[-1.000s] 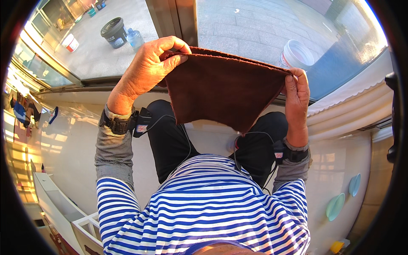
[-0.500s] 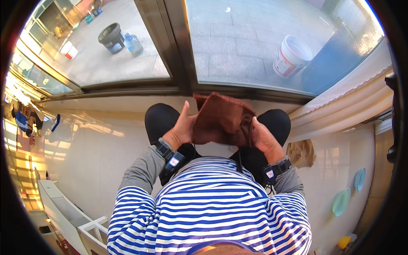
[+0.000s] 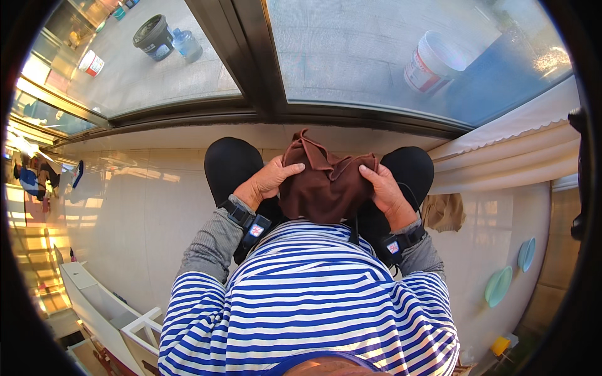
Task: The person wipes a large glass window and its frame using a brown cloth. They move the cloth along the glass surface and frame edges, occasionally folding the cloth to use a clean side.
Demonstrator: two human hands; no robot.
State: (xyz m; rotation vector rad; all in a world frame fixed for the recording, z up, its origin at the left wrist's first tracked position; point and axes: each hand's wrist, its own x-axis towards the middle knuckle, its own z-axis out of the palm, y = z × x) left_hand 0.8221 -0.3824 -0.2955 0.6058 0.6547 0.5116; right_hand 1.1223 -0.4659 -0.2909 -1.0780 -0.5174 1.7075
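Note:
A dark brown cloth (image 3: pixel 326 188) hangs between my two hands, above my lap and between my knees. My left hand (image 3: pixel 271 178) pinches its left side, thumb on top and pointing inward. The right side is gripped by my right hand (image 3: pixel 385 189), its thumb pressed on the upper edge and the other fingers largely hidden. Folds bunch along the top, and a loose corner stands up toward the window. The lower part sags smoothly near my striped shirt (image 3: pixel 313 282).
Ahead stands a dark-framed glass window (image 3: pixel 263 62), with buckets beyond it. A pale curtain (image 3: pixel 508 150) hangs at right. A tan cloth (image 3: pixel 444 212), a green basin (image 3: pixel 498 286) and a blue basin (image 3: pixel 527 254) lie on the floor at right. White furniture (image 3: pixel 94 294) is at lower left.
The brown cloth has turned and spread, its lower part now nearer my body and its top edge folded. My left thumb has come down from pointing up onto the cloth.

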